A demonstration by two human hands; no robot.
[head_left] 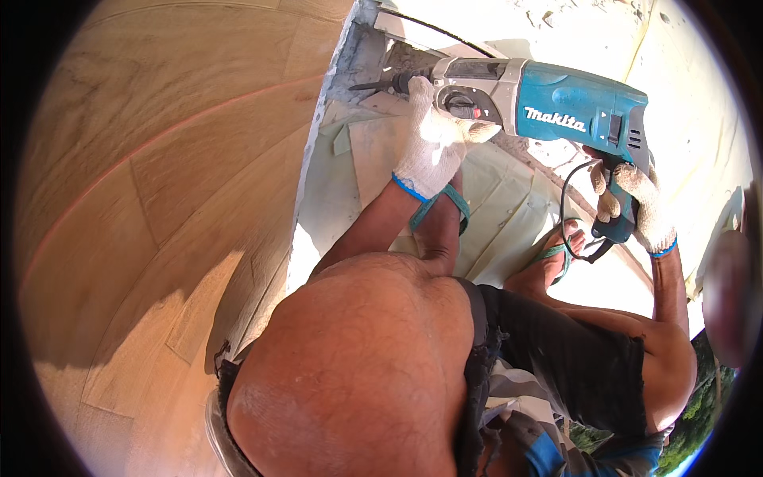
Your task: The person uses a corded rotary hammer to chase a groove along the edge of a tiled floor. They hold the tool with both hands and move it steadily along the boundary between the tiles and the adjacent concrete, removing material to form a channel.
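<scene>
Teal drill is held w/ both gloved hands at upper centre-right of frame. L hand is wrapped round front body behind the bit; R hand is closed on rear grip. Bit tip is set against broken wall edge, upper centre. Cord loops below.

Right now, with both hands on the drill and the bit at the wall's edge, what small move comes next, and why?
Probably ease the teal hammer drill forward, keeping it level. Its bit points at the broken grey mortar beside the wall panel; the left hand braces the front, the right hand grips the handle.
</scene>
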